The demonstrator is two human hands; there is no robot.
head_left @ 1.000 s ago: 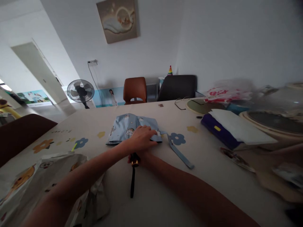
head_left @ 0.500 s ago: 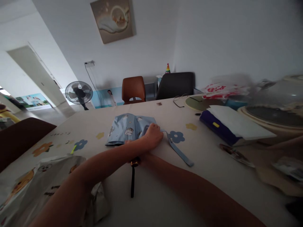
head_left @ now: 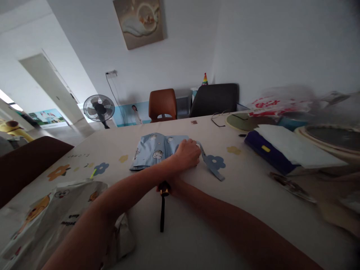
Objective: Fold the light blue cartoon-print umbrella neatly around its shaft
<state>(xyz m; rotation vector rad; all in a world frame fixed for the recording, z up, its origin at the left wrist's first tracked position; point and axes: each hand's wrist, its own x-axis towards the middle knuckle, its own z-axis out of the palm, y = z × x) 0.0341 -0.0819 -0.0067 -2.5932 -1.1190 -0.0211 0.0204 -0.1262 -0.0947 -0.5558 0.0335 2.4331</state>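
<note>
A light-blue folded umbrella [head_left: 149, 152] with small cartoon figures lies flat on the white table [head_left: 247, 202] before the person, its fabric spread toward the far side. Its dark handle [head_left: 164, 186], ringed in gold, points back at the person, and a black wrist loop [head_left: 162, 215] trails from it along the tabletop. The right hand [head_left: 174, 183] is closed around the handle, partly hidden beneath the left forearm, which crosses above it. The left hand [head_left: 188, 154] is at the fabric's right edge with its fingers curled; I cannot tell whether they pinch cloth or strap. The blue strap [head_left: 215, 172] runs out beside that hand, over a printed blue flower [head_left: 220, 161]. A pale plastic bag [head_left: 53, 221] with cartoon prints lies at the near left, partly behind the left forearm. Well to the right is a purple object [head_left: 274, 159] with a yellow tab; farther back, eyeglasses [head_left: 221, 125] lie by a green disc [head_left: 247, 124]. Beyond the table stand a brown chair [head_left: 162, 102], a dark chair [head_left: 215, 98] and, leftward, a fan [head_left: 99, 108]
</note>
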